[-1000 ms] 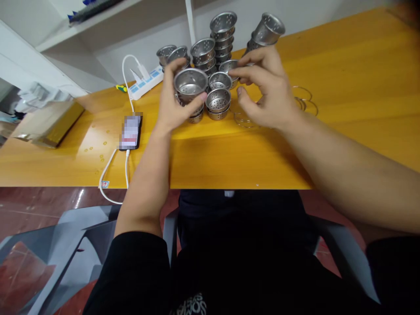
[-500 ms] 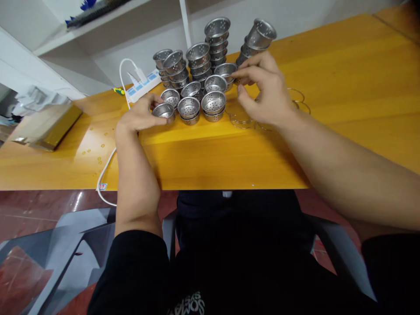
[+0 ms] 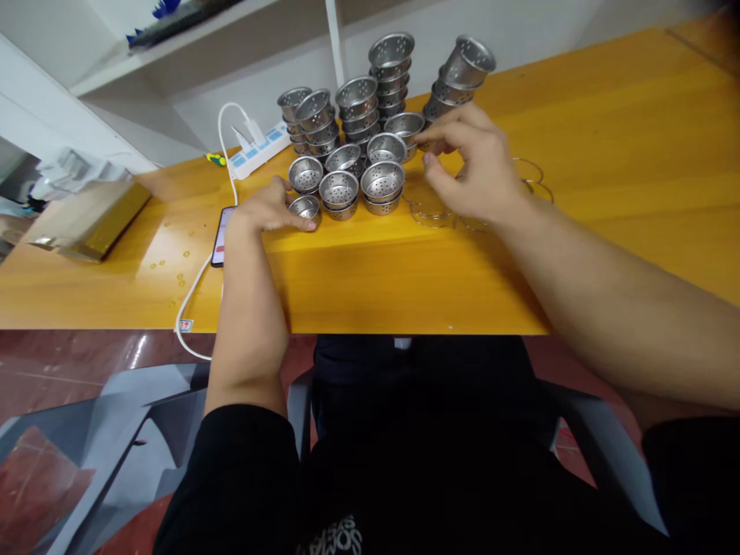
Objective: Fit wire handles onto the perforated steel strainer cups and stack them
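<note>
My left hand [image 3: 269, 206] has its thumb and fingers around a small perforated metal cup [image 3: 304, 208], low at the front left of the group. Beside that cup stand other perforated cups, among them a front middle one [image 3: 338, 190] and a front right stack [image 3: 382, 183], both nested. My right hand [image 3: 471, 162] hovers at the right side, thumb and fingers bent but apart, nothing visible between them. Its fingertips are close to a perforated cup [image 3: 404, 126]; whether they touch it I cannot tell. Thin wire rings [image 3: 431, 215] lie under and beside this hand.
Taller cup stacks stand behind, including a back stack [image 3: 391, 58] and a leaning stack [image 3: 465, 65]. A white power strip [image 3: 260, 153], a phone [image 3: 218, 243] with a white cable, and a cardboard box [image 3: 95, 223] are on the left of the wooden table [image 3: 370, 270].
My left hand has come down and left from the raised larger cup and now holds a small cup at the table's front left. My right hand has stayed nearly still.
</note>
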Demonstrator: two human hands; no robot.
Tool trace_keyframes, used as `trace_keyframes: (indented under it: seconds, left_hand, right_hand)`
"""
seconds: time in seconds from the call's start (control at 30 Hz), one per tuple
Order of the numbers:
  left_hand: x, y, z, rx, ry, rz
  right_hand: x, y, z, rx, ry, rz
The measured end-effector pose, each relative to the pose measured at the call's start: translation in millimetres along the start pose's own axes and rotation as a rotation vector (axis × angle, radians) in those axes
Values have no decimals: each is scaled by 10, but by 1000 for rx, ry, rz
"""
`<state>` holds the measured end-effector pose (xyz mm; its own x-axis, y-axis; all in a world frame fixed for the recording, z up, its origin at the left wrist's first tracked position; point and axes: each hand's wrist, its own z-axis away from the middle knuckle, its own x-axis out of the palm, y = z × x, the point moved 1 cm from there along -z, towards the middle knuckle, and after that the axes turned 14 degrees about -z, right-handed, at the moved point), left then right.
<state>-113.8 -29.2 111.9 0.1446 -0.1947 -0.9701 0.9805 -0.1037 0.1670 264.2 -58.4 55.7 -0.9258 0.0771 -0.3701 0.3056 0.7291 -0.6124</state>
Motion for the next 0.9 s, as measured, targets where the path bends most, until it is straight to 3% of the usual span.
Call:
trace_keyframes:
  seconds: [0.17, 0.3, 0.37, 0.43, 0.53, 0.6, 0.77, 0.9]
  left_hand:
    - [-16, 83, 43, -60, -25, -26]
    - [-48, 90, 66, -137, -8, -22]
    - [-55, 76, 54, -166, 78, 2]
    - [-56, 74, 30, -197, 241, 34]
    - [-43, 133, -5, -184, 485, 46]
    - [-20, 208, -22, -146, 560, 27]
    - [92, 379, -54, -84, 543, 66]
    - [162, 479, -31, -40, 542, 102]
  right_hand:
    - [-6, 32, 2, 108, -16, 24]
    - [-4, 33, 1, 86, -11, 55]
    - [-8, 59, -5, 57, 2, 70]
    - [-34, 127, -13, 68, 50, 114]
    - [-122, 319, -21, 168, 155, 205]
    - [-199, 480, -18, 233, 199, 246]
    - [-313, 821, 12, 378, 204, 252]
    - [-268, 928, 26, 380, 187, 245]
